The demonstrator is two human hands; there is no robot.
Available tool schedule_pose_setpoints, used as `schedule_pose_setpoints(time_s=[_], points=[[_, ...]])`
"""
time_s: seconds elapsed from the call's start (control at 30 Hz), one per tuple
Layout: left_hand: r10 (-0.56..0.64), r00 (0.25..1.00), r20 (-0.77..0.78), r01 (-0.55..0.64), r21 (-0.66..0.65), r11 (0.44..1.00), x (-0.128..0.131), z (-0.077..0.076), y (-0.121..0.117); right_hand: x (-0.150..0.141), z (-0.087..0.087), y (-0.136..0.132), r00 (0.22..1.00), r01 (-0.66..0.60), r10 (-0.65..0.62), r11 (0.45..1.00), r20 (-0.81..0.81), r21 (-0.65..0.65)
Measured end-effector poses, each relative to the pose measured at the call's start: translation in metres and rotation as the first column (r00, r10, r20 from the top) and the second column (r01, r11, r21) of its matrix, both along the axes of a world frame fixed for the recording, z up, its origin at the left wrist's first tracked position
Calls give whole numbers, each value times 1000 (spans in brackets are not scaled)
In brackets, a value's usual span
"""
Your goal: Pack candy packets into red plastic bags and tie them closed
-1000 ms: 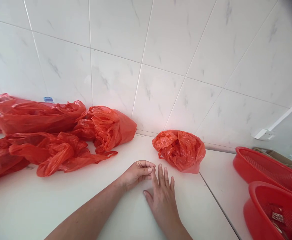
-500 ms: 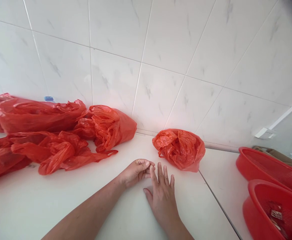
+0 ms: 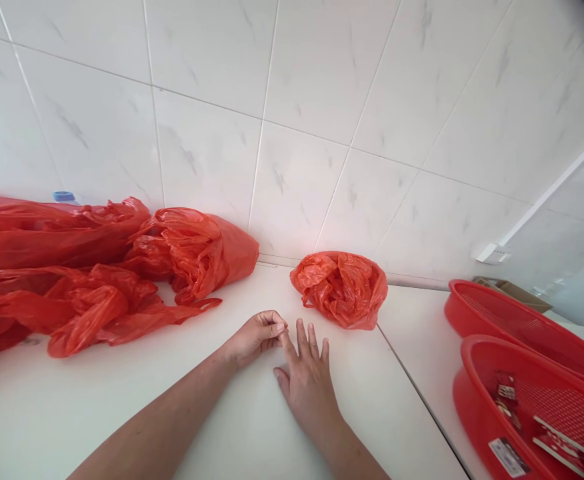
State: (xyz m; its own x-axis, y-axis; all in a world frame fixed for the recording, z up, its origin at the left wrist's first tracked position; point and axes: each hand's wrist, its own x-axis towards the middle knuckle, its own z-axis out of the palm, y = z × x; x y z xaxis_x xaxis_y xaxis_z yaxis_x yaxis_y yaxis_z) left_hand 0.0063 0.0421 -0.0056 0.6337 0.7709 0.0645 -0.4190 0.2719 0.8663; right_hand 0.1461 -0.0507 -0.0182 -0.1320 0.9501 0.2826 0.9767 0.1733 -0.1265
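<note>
Above the white table, my left hand (image 3: 259,339) is closed, its thumb and forefinger pinching the tip of my right hand's index finger. My right hand (image 3: 309,390) is spread, back upward, with the thumb apart and nothing in it. Just beyond the fingers, against the wall, sits a crumpled red plastic bag (image 3: 339,290). Whether anything small lies inside the pinch cannot be seen.
More red plastic bags (image 3: 192,253) are heaped along the wall at left, with a blue-capped bottle (image 3: 65,197) behind. Two red plastic baskets (image 3: 472,380) stand at right, the nearer holding small packets (image 3: 507,393). A seam (image 3: 412,380) crosses the white tabletop (image 3: 232,427).
The view has turned to the right, bringing more of the baskets into sight. My left thumb and forefinger now close over the right index fingertip; before, they were just beside it.
</note>
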Motion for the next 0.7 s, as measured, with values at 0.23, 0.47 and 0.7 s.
schedule_pose_setpoints(time_s=[0.23, 0.47, 0.7], points=[[66, 992, -108, -55, 100, 993, 3, -2, 0, 2, -2, 2, 1000, 3, -4, 999, -20, -39], [335, 893, -300, -226, 345, 911, 14, -4, -13, 3, 1, 5, 989, 104, -119, 981, -88, -163], [530, 744, -407, -286, 523, 803, 10, -2, -18, 4, 9, -13, 966, 91, -136, 975, -220, -204]])
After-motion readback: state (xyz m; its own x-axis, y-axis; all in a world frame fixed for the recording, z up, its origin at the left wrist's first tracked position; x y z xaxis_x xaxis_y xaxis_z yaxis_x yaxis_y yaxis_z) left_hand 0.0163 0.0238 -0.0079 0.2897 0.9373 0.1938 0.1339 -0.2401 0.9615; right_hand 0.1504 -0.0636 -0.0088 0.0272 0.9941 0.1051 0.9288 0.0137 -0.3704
